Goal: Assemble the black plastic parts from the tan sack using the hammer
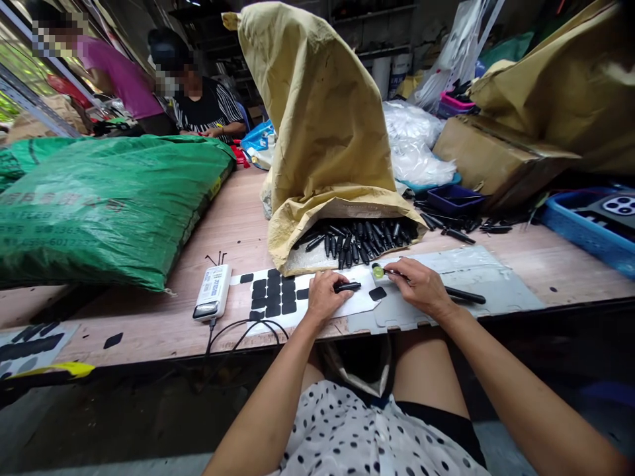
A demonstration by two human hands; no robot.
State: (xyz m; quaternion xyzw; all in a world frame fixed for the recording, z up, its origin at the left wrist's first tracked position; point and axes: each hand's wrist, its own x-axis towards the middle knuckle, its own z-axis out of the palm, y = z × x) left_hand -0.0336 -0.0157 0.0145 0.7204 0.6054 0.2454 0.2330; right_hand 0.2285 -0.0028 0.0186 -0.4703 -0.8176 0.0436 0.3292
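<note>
My left hand rests on a white sheet of black square stickers and is closed round a short black pen-like part. My right hand pinches a thin black tool with a yellow-green tip, held just above a single black sticker on the sheet. A tan paper sack lies open right behind my hands, with several black parts spilling from its mouth.
A white device with a black cable lies left of the sheet. A green sack fills the left of the wooden table. A grey plate, blue trays, boxes and bags stand right. Two people sit at the far left.
</note>
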